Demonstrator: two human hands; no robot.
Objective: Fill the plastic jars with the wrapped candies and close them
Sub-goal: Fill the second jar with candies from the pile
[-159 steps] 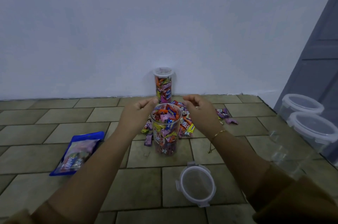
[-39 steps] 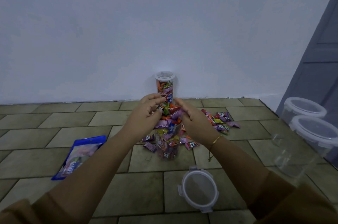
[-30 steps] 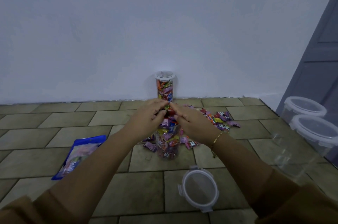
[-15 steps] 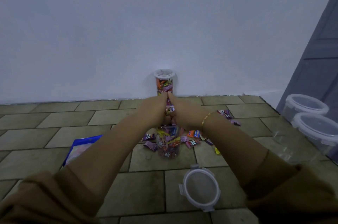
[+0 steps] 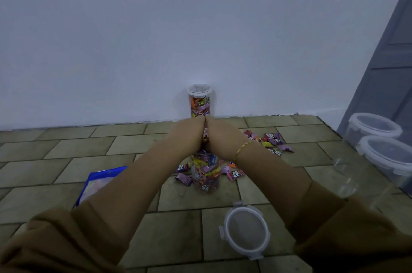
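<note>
A clear plastic jar point(image 5: 206, 174) stands open on the tiled floor, nearly full of wrapped candies. My left hand point(image 5: 189, 136) and my right hand point(image 5: 223, 139) are pressed together just above its mouth, holding a bunch of candies point(image 5: 205, 136) between the palms; the jar's rim is hidden under them. Loose candies point(image 5: 270, 141) lie around the jar, mostly to its right. Its round lid point(image 5: 245, 230) lies on the floor in front. A second filled jar point(image 5: 199, 103) stands closed against the wall.
A blue candy bag point(image 5: 100, 179) lies on the floor at the left, partly behind my left arm. Two lidded round containers point(image 5: 390, 154) and an empty clear jar point(image 5: 343, 177) sit at the right by a grey door.
Both hands scooped candies from the pile beside the jar, came together and lifted over the jar's mouth. The pile on the floor has thinned.
</note>
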